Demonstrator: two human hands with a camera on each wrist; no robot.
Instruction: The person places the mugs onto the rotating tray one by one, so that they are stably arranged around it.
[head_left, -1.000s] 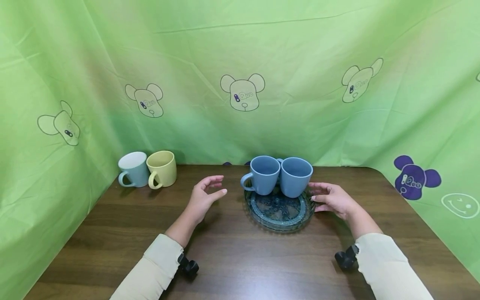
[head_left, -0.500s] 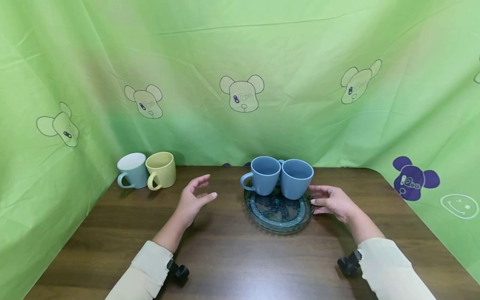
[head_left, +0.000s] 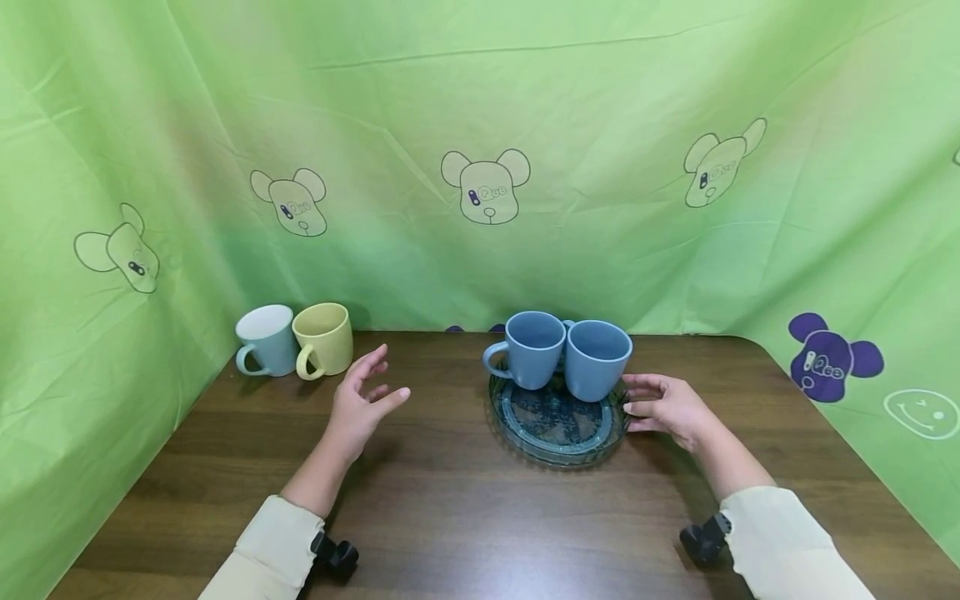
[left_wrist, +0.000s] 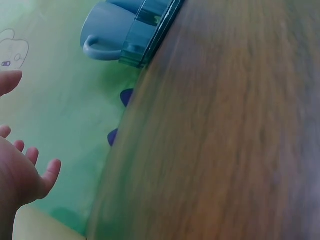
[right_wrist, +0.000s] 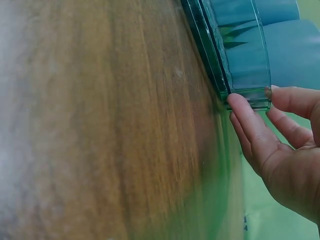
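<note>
Atop a wood-grain table (head_left: 450,508), the right hand (head_left: 666,408) touches, fingers extended, a round glass tray (head_left: 558,457) bearing two blue mugs (head_left: 534,354) (head_left: 596,367); the left hand (head_left: 362,404) spreads empty. Placing seems underway, the next move calling for steadiness.

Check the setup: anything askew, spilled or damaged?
No spill or damage shows. Only the two blue ceramic-looking mugs look slightly odd: bunched at the back of the round transparent teal tray, so the load looks off-centre.
</note>
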